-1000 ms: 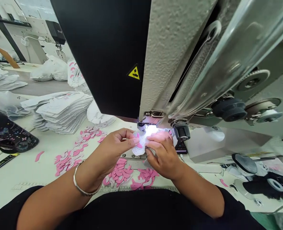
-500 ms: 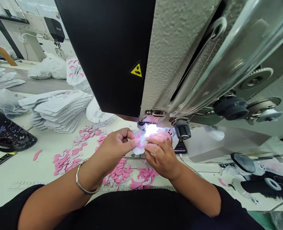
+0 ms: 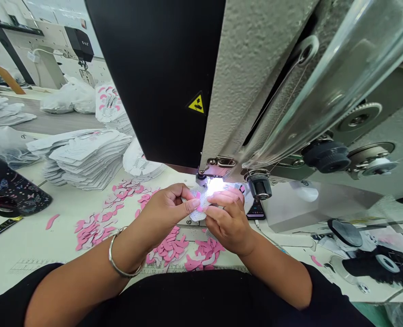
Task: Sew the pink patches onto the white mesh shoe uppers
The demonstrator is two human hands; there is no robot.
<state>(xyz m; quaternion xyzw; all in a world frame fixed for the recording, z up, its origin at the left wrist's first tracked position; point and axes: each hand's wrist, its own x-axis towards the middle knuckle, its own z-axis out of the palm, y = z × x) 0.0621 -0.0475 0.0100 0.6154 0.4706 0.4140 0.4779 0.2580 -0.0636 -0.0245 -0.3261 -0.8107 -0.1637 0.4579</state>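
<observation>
Beneath the lit presser foot [image 3: 201, 180], left hand [image 3: 167, 210] and right hand [image 3: 229, 221] pinch, fingers nearly closed, a white mesh fabric piece [image 3: 197, 215] showing a pink patch [image 3: 198, 195]

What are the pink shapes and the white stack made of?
The pink shapes look like matte foam or felt, with clean-cut edges. The white stack seems to be thin fabric, since its layers bend softly, though I can't be sure.

White mesh piece [image 3: 197, 214] — pink patch [image 3: 198, 195] atop
</observation>
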